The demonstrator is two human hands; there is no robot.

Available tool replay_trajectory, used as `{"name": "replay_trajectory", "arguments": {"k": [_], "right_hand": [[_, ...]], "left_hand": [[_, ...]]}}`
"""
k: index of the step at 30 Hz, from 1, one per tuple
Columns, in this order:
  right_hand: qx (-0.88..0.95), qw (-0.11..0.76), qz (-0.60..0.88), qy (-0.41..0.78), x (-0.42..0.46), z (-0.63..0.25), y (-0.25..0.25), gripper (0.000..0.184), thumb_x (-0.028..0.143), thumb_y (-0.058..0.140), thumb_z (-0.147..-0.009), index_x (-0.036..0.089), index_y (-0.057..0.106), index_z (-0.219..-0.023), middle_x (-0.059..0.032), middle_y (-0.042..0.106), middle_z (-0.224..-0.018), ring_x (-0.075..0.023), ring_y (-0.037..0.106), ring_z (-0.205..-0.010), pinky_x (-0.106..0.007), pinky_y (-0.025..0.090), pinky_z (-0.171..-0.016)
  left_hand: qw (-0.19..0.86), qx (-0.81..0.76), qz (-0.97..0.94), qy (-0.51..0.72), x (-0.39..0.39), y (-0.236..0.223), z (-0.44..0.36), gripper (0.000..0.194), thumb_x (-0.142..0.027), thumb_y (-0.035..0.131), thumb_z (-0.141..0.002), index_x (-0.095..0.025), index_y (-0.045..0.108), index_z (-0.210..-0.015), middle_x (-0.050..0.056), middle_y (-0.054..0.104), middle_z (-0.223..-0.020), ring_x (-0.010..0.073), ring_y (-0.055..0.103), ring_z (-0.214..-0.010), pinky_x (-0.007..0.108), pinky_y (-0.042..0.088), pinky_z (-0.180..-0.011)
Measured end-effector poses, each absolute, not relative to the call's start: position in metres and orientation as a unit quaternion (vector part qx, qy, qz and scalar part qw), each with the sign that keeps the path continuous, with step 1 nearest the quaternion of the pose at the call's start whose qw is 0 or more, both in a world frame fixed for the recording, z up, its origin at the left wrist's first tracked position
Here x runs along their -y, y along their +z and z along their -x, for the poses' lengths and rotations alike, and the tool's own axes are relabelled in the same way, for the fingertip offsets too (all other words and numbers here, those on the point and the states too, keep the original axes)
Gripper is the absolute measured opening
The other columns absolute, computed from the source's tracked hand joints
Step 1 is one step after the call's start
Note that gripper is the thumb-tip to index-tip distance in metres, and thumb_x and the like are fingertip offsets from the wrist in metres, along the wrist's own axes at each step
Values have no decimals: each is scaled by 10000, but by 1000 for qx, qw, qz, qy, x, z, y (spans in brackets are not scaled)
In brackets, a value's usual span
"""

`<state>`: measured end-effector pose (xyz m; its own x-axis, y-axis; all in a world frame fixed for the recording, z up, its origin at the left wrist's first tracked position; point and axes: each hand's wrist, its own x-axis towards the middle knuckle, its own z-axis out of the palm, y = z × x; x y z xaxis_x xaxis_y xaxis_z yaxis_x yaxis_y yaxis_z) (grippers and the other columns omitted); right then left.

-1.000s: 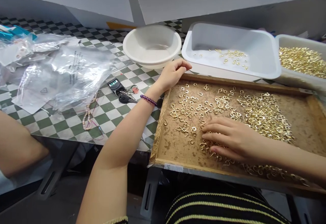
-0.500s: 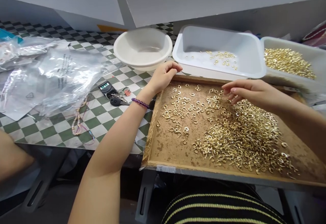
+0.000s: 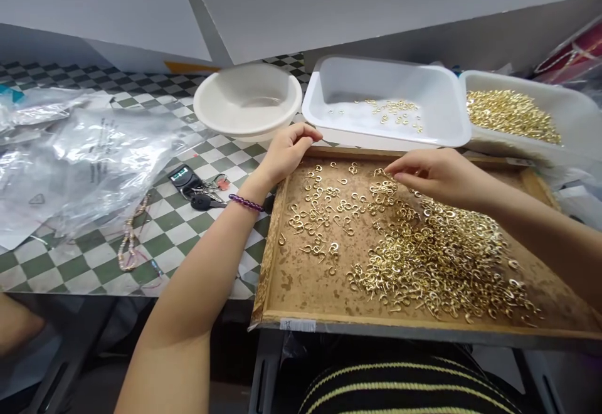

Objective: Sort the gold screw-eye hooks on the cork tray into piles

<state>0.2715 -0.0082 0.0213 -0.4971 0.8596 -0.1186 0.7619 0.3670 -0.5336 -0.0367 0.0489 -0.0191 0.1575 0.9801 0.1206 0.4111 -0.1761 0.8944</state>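
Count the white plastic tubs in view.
2. One white tub, mid-frame, holds scattered gold hooks; the other white tub, to its right, holds a dense heap of gold hooks. More could sit out of frame.

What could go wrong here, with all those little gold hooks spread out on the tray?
Two risks seem likely. The right hand works just above the loose gold hooks, and a careless brush could scatter some over the low rim of the wooden tray. The left hand rests close to the white plastic tub, so a sudden move might knock it and spill what it holds.
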Motion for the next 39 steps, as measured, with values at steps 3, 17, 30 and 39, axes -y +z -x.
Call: {"name": "replay_trajectory", "arguments": {"k": [3, 17, 30, 39], "right_hand": [[861, 83, 438, 244, 8, -259, 17, 522, 568, 439, -937, 205, 786, -1080, -86, 725, -1083, -201, 665, -940, -404, 540, -928], [909, -46, 413, 25, -18, -219, -5, 284, 245, 405, -995, 150, 672, -1018, -118, 654, -1033, -139, 502, -758, -270, 193, -560], [824, 151, 546, -22, -19, -286, 75, 570, 588, 512, -978, 252, 611, -1428, -120, 668, -1130, -226, 572, -929, -383, 441, -896], [930, -20, 345, 127, 22, -254, 11, 322, 427, 531, -1019, 190, 746, -1053, -77, 705, -1011, -141, 584, -829, -253, 303, -618]], "left_hand": [[367, -523, -668, 381, -47, -17, 36, 233, -103, 514, -855, -227, 711, -861, 10, 771, -1063, 134, 683, -1047, 336, 537, -1096], [355, -521, -686, 363, -47, -16, 36, 238, -106, 505, -879, -232, 707, -875, 10, 773, -1082, 130, 670, -1048, 324, 528, -1072], [360, -520, -682, 367, -48, -16, 35, 249, -101, 504, -873, -233, 715, -879, -1, 777, -1061, 127, 681, -1019, 322, 550, -1051], [349, -512, -691, 371, -49, -19, 37, 242, -116, 515, -857, -248, 718, -857, 2, 772, -1044, 136, 674, -1014, 326, 551, -1068]]}}
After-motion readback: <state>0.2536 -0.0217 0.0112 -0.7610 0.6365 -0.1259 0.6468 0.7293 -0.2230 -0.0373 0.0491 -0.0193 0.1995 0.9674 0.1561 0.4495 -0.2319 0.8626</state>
